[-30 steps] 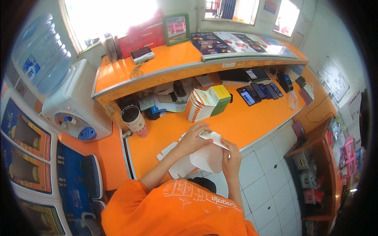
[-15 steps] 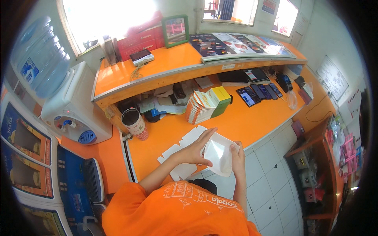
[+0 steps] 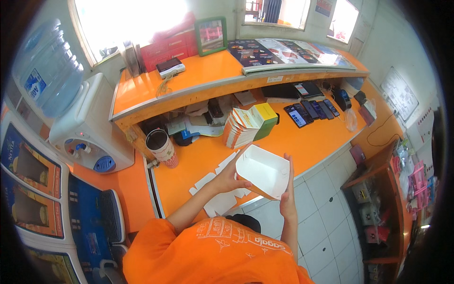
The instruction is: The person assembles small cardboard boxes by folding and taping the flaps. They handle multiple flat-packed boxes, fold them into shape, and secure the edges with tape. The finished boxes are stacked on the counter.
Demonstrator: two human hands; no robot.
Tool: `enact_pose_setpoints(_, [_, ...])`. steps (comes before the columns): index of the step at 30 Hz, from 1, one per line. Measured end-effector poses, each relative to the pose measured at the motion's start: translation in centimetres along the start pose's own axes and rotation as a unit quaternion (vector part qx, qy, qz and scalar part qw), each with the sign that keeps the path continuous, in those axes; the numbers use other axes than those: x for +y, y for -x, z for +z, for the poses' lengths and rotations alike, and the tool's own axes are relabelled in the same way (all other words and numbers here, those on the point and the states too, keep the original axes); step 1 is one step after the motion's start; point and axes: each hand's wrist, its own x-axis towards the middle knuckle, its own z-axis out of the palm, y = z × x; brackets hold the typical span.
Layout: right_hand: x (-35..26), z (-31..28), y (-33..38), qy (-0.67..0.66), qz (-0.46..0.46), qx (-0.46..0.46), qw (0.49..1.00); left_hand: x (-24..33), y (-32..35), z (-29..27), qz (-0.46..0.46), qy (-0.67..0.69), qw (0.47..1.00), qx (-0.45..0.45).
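White cardboard box (image 3: 263, 171) sits open between both hands above the table's (image 3: 307, 142) front edge, its mouth tilted up; left hand (image 3: 230, 178) grips the left wall, right hand (image 3: 287, 201) clasps the lower right corner.

Daylight pours in through the windows (image 3: 127, 23) behind the upper counter (image 3: 198, 75), blown out to pure white glare there. The orange desk (image 3: 312, 142) is bright and evenly lit, with only soft shadows under the counter shelf. The fisheye bends every straight edge toward the rim, and the corners fall off into a black vignette. The centre is sharp; the edges go slightly soft.
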Motion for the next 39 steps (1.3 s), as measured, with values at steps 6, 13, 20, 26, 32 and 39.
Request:
enact_pose_setpoints(6, [-1.0,1.3,-0.2,0.067,-0.109,-0.032,0.991,-0.2,0.0,1.0,0.000,0.047,0.999,0.003])
enact_pose_setpoints(13, [-1.9,2.9,0.3,0.159,-0.061,0.002,0.985,1.3,0.6,0.8,0.061,-0.182,0.981,-0.038])
enact_pose_setpoints(20, [-0.8,2.7,0.0,0.387,-0.119,0.005,0.914,1.0,0.6,1.8,0.065,-0.350,0.934,-0.016])
enact_pose_setpoints(26, [-1.4,1.8,0.4,0.051,0.061,-0.025,0.997,1.7,0.0,0.6,0.149,-0.393,0.907,-0.005])
enact_pose_setpoints(32, [-1.0,-1.0,0.4,-0.102,0.205,-0.011,0.973,1.2,0.0,-0.8,0.227,-0.304,0.925,-0.021])
enact_pose_setpoints(39, [1.1,-2.0,1.7,-0.020,0.194,-0.152,0.969,-1.6,-1.7,-3.0,-0.129,0.240,0.935,0.228])
